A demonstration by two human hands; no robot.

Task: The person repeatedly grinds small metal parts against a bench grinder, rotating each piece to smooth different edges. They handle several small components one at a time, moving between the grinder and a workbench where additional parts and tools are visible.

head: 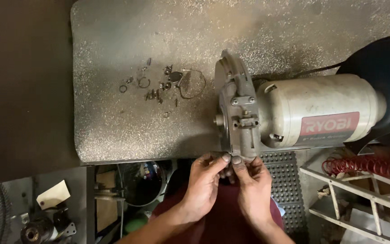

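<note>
On the speckled grey metal worktop [113, 131] lies a small scatter of loose parts [159, 86]: rings, washers, screws and one thin wire ring, all well apart from the hands. Beside them, to the right, rests a bench grinder [294, 113] on its side, with a cream motor body and a grey metal wheel guard [235, 108] facing the loose parts. A dark round cover [384, 81] hides the far end of the machine. A red rectangular label [330, 125] sits on the cream body.

Below the worktop edge I see a black ribbed mat [285, 180], a red coiled spring [366, 165] on a pale metal frame [339, 194], and at the lower left a pale paper tag [53, 195] near some dark machine parts.

The lower edge of the wheel guard hangs just over the front of the worktop, and both hands meet directly under it. The left hand [204, 185] and the right hand [253, 187] are each curled, fingertips pinched together and touching the guard's bottom rim. Whether they hold a small piece there, I cannot tell, because the fingers cover it
</note>
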